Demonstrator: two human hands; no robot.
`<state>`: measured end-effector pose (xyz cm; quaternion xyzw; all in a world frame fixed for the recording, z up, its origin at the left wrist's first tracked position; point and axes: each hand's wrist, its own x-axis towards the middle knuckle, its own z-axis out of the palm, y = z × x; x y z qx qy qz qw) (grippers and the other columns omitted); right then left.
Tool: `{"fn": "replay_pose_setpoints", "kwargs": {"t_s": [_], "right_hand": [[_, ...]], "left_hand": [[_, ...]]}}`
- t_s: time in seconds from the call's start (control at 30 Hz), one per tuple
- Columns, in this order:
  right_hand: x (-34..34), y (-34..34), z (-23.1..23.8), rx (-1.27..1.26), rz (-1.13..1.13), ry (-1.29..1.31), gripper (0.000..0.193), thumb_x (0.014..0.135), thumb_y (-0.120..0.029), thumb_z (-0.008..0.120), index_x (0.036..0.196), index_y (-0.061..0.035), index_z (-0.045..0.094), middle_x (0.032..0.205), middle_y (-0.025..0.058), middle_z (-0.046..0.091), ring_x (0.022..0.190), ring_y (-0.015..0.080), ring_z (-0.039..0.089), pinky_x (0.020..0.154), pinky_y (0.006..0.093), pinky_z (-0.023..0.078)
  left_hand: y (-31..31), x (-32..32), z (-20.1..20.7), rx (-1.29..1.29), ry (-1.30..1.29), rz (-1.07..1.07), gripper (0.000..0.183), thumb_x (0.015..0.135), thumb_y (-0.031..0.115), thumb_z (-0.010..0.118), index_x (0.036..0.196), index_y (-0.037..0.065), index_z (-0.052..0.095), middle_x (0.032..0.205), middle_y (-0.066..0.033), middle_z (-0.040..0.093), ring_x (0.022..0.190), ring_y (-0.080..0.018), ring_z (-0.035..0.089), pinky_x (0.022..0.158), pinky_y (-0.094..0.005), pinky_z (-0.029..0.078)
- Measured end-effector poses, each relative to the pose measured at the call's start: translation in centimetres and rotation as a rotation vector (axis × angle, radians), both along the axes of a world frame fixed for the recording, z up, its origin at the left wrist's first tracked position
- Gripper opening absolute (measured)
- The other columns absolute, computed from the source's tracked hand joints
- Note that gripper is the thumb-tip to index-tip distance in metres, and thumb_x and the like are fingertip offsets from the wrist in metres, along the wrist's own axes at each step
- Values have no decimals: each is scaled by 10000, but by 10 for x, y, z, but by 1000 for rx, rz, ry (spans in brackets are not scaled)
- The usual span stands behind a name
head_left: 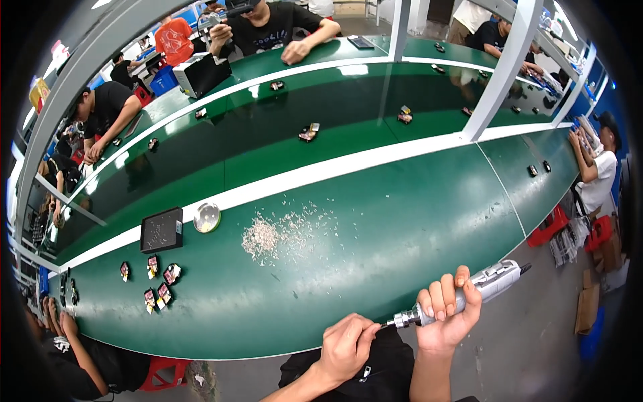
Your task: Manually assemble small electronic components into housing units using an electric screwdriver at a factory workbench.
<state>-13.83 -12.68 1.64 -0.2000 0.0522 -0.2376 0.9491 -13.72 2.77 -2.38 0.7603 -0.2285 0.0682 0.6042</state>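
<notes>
My right hand is wrapped round a grey and white electric screwdriver, held nearly level with its tip toward the left. A cord leaves its back end. With thumb and fingers, my left hand pinches at the end of the screwdriver bit; whether anything else is between the fingers is hidden. Both hands are at the near edge of the green table, above my lap. Beyond them a pile of small pale pieces lies scattered on the tabletop.
On the left are a black tray, a round clear dish and several small black assemblies. A dark green conveyor belt behind a white rail carries more assemblies. White posts rise from the rail. Other people sit around the line.
</notes>
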Motion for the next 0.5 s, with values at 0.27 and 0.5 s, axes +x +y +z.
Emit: {"fn": "replay_pose_setpoints", "kwargs": {"t_s": [0.27, 0.5], "right_hand": [[8, -5, -6, 9, 56, -24, 133, 942, -193, 444, 874, -85, 482, 532, -17, 354, 447, 107, 362, 492, 284, 373], [7, -9, -2, -1, 73, -152, 156, 963, -199, 450, 930, -60, 511, 541, -23, 370, 460, 86, 379, 514, 267, 364]], "left_hand": [[1, 4, -3, -118, 212, -146, 241, 984, 117, 482, 786, -20, 498, 606, -73, 565, 512, -114, 511, 472, -227, 411], [3, 5, -2, -732, 743, -285, 340, 1020, 230, 410, 756, 23, 463, 606, -80, 510, 485, -118, 444, 476, -241, 385]]}}
